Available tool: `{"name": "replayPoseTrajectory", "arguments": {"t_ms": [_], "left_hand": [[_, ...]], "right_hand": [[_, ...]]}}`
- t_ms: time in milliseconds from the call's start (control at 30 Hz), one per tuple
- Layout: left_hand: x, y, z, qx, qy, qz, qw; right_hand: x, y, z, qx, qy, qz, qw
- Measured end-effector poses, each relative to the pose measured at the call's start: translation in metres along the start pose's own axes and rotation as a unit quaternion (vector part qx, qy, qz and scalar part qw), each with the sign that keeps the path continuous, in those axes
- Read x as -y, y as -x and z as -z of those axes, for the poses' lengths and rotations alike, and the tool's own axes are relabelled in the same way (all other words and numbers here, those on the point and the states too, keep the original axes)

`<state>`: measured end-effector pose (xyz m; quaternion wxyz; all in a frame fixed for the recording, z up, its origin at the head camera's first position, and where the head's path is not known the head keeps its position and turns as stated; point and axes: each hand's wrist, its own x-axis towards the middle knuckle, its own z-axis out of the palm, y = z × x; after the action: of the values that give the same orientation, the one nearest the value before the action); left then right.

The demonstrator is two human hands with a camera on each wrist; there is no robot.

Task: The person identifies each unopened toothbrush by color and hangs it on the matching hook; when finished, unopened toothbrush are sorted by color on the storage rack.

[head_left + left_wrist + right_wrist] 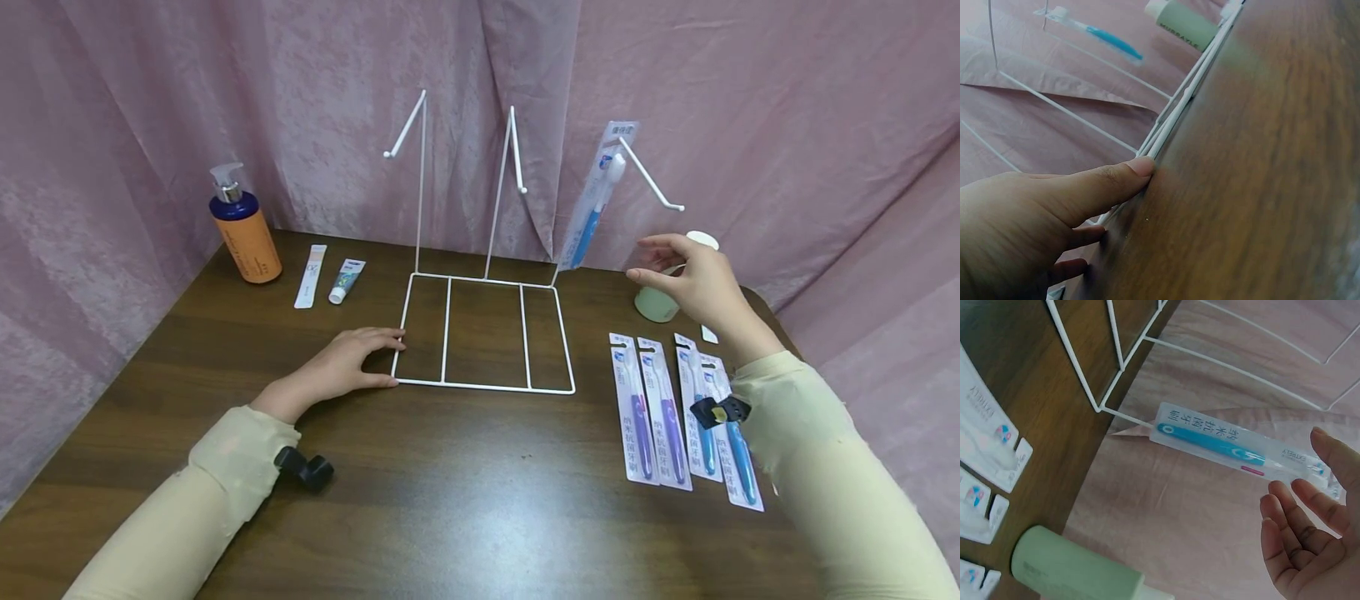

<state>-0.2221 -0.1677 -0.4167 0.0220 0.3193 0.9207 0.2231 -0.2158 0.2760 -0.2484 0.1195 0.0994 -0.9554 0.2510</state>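
Fingers of the right hand (699, 277) are loosely parted and hold nothing. One packaged blue toothbrush (582, 196) hangs from the right hook (649, 176) of the white rack (480, 386), near this hand. Left hand (341, 362), thumb and fingers apart, touches the rack's front left corner on the tabletop (465, 500).

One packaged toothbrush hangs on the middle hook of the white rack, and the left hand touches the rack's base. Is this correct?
Not the middle hook: the head view shows the packaged toothbrush on the rightmost hook. The left hand does touch the base.
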Motion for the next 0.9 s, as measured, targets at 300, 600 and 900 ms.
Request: {"name": "replayPoseTrajectory", "arguments": {"t_ms": [300,600,900], "left_hand": [[0.001,-0.001,0.001,-0.001,0.002,-0.002,1.0000],[0.003,-0.002,0.000,-0.004,-0.001,-0.006,1.0000],[0.003,-0.003,0.000,-0.004,-0.003,-0.008,1.0000]], "right_hand": [[0.000,0.026,0.018,0.027,0.023,0.006,0.999],[-0.013,0.048,0.034,0.023,0.051,0.012,0.998],[-0.025,0.074,0.051,0.049,0.046,0.001,0.998]]}}
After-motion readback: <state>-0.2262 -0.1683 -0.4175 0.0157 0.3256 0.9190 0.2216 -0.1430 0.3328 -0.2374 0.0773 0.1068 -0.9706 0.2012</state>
